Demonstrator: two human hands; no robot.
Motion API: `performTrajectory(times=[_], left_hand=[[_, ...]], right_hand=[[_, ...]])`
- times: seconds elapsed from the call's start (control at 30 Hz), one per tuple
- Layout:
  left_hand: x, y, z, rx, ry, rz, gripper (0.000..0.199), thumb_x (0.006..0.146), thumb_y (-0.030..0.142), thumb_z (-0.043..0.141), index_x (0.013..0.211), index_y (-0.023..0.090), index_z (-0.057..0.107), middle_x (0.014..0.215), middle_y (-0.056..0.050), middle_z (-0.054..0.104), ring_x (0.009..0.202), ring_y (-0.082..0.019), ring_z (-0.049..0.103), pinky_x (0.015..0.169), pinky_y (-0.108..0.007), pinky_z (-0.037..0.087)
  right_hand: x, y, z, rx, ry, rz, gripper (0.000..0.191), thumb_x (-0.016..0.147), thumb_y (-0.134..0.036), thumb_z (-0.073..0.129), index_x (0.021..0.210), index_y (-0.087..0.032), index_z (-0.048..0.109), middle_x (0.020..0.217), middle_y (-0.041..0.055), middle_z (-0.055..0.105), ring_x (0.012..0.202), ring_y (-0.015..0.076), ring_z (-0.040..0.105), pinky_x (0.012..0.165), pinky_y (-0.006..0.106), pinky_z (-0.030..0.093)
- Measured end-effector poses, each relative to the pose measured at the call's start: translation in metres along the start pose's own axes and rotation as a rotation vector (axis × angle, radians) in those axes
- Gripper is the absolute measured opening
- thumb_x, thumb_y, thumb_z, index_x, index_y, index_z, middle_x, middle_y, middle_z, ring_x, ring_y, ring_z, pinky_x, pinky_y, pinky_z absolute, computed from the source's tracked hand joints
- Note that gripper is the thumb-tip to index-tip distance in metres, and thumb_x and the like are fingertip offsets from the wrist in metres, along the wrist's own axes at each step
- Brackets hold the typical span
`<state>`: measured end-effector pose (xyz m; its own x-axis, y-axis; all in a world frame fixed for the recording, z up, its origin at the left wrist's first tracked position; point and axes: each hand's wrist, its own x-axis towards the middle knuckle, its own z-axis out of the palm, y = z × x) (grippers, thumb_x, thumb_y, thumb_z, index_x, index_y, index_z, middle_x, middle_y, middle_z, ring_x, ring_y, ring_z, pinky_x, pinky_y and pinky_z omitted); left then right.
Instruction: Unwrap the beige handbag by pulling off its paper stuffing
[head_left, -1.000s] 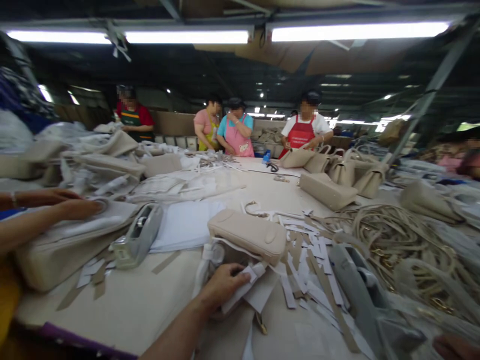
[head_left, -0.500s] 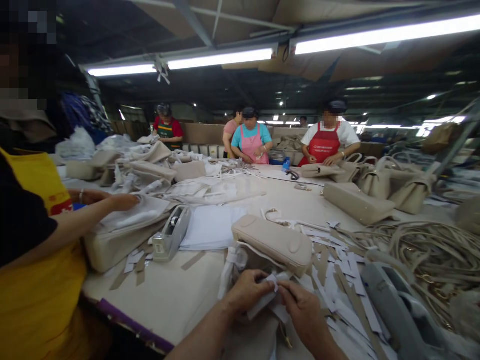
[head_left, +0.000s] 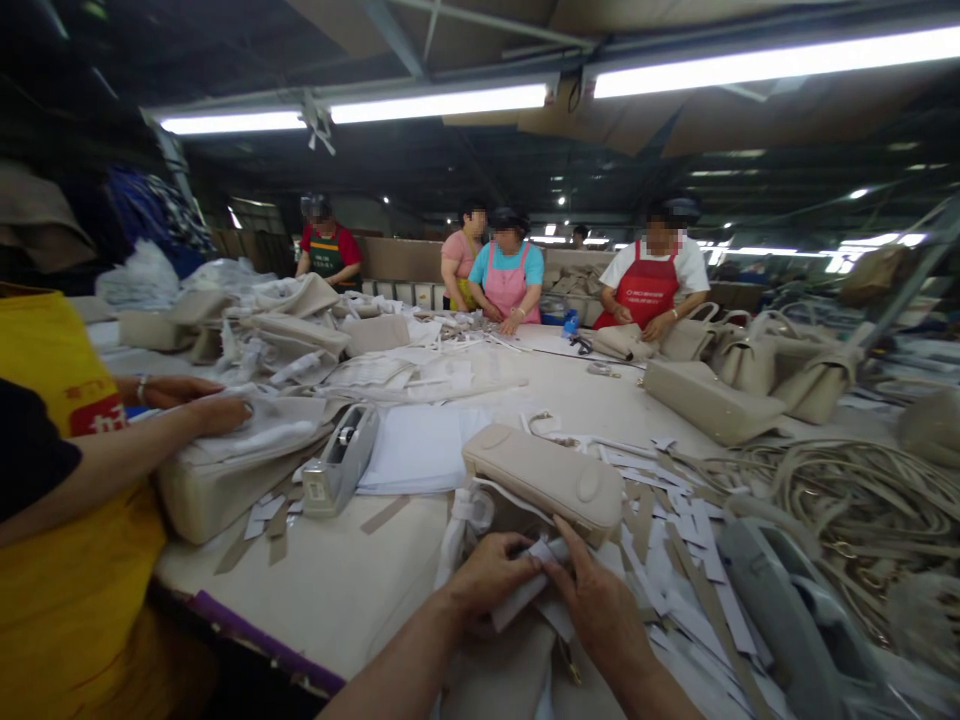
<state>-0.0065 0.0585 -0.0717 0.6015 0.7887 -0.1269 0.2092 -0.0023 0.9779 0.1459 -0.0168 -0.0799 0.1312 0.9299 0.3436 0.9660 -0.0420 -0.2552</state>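
My left hand (head_left: pixel 491 575) pinches a piece of white paper (head_left: pixel 541 550) between thumb and bent fingers. From the other side my right hand (head_left: pixel 600 598) presses its thumb on the same paper, its index finger stretched up along it. Beneath both hands lies an open beige handbag (head_left: pixel 504 670), with white wrapping (head_left: pixel 466 515) at its left and a gold zip pull (head_left: pixel 573 664) hanging near my right wrist. The closed beige top (head_left: pixel 541 478) of a bag stands just beyond my fingers. How the paper joins the bag is hidden by my hands.
Tape dispensers stand left (head_left: pixel 341 462) and right (head_left: pixel 795 610). White sheets (head_left: pixel 412 450) lie in a stack. Paper and beige strips (head_left: pixel 709 560), coiled straps (head_left: pixel 817 500) and finished handbags (head_left: pixel 795 375) fill the right. A co-worker in a yellow apron (head_left: pixel 60 500) handles a bag at left.
My right index finger has lifted and straightened away from the thumb. Both hands stay at the white paper. The view has shifted slightly, and the left co-worker's hands have moved left.
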Motion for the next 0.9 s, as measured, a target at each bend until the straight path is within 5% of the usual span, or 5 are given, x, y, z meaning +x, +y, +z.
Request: performTrajectory(times=[0.2, 0.33, 0.5, 0.67, 0.9], left_hand=[[0.0, 0.0, -0.004, -0.127, -0.009, -0.103, 0.032, 0.067, 0.031, 0.059, 0.095, 0.017, 0.066, 0.074, -0.002, 0.066, 0.061, -0.016, 0.057, 0.054, -0.026, 0.043], [0.004, 0.005, -0.004, -0.169, -0.033, -0.148, 0.031, 0.066, 0.032, 0.059, 0.092, 0.016, 0.064, 0.065, -0.001, 0.061, 0.047, -0.013, 0.051, 0.042, -0.025, 0.041], [0.005, 0.006, -0.002, -0.192, -0.013, -0.16, 0.03, 0.065, 0.033, 0.061, 0.091, 0.017, 0.063, 0.068, -0.002, 0.061, 0.05, -0.013, 0.053, 0.042, -0.024, 0.042], [0.001, 0.003, -0.001, -0.184, -0.019, -0.131, 0.03, 0.068, 0.035, 0.061, 0.093, 0.018, 0.063, 0.072, -0.002, 0.063, 0.057, -0.014, 0.055, 0.047, -0.023, 0.041], [-0.002, 0.003, -0.001, -0.112, 0.008, -0.054, 0.03, 0.067, 0.036, 0.062, 0.088, 0.013, 0.063, 0.07, 0.0, 0.06, 0.062, -0.013, 0.051, 0.055, -0.022, 0.038]], right_hand=[[0.003, 0.027, 0.023, 0.155, 0.098, -0.214, 0.052, 0.09, -0.038, 0.038, 0.138, -0.021, 0.028, 0.113, 0.009, 0.065, 0.093, 0.0222, 0.065, 0.071, 0.031, 0.056], [0.005, 0.038, 0.028, 0.142, 0.188, -0.296, 0.051, 0.092, -0.028, 0.035, 0.14, -0.02, 0.021, 0.106, 0.0091, 0.067, 0.085, 0.0204, 0.067, 0.067, 0.03, 0.055], [-0.008, 0.025, -0.004, -0.075, 0.319, -0.336, 0.045, 0.089, -0.03, 0.042, 0.132, -0.018, 0.037, 0.087, 0.0064, 0.068, 0.062, 0.0198, 0.062, 0.056, 0.033, 0.05], [-0.001, 0.007, -0.038, -0.105, 0.255, -0.395, 0.03, 0.083, -0.026, 0.053, 0.114, -0.025, 0.053, 0.1, 0.0051, 0.061, 0.09, 0.022, 0.057, 0.079, 0.038, 0.042], [0.023, 0.001, -0.03, -0.173, 0.192, -0.576, 0.03, 0.073, -0.022, 0.067, 0.101, -0.029, 0.058, 0.105, -0.0009, 0.061, 0.099, 0.02, 0.052, 0.084, 0.035, 0.033]])
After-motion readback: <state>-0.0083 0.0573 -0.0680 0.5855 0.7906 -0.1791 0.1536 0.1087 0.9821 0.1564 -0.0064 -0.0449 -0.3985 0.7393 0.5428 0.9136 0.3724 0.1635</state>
